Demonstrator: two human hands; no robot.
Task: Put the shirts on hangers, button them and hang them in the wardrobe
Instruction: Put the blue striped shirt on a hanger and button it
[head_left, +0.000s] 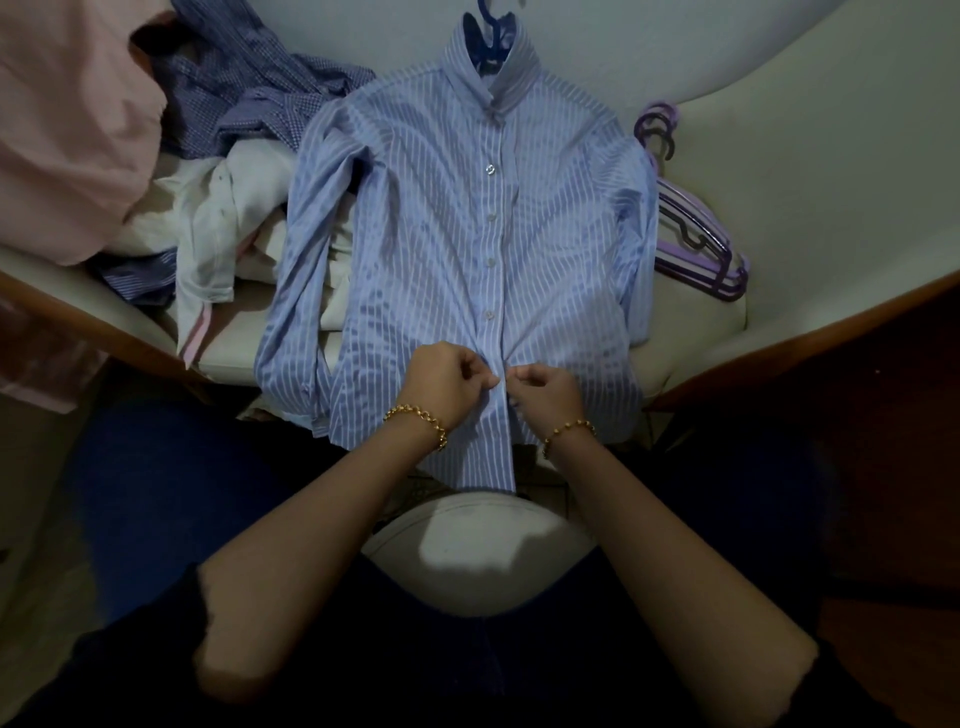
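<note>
While the striped blue shirt (426, 218) lies flat, front up, on the cream cushioned seat (789, 171) with its collar pointing away from the person, both hands are gathered at its placket low on the front. The left hand (447, 379) has its fingers curled and pinches one edge of the placket. The right hand (548, 389) pinches the facing edge just beside it, fingertips almost meeting. The button between them is hidden, so I cannot tell whether it has gone through its hole. A dark blue hanger (491, 31) already sits inside the shirt, its hook poking out above the collar, and a row of fastened buttons (488, 169) runs down the placket to just above the hands. So the step in hand appears to be buttoning, and it looks well along for this shirt, with only the bottom stretch toward the hem left open. The next move probably calls for a small, precise push of the button through its hole while the other hand holds the cloth taut, then a shift further down toward the hem. To the left a heap waits: a checked blue shirt (244, 88), a white shirt (218, 218) and a pink garment (67, 130). A stack of purple hangers (691, 244) lies just beside the right sleeve. No wardrobe is in view.
</note>
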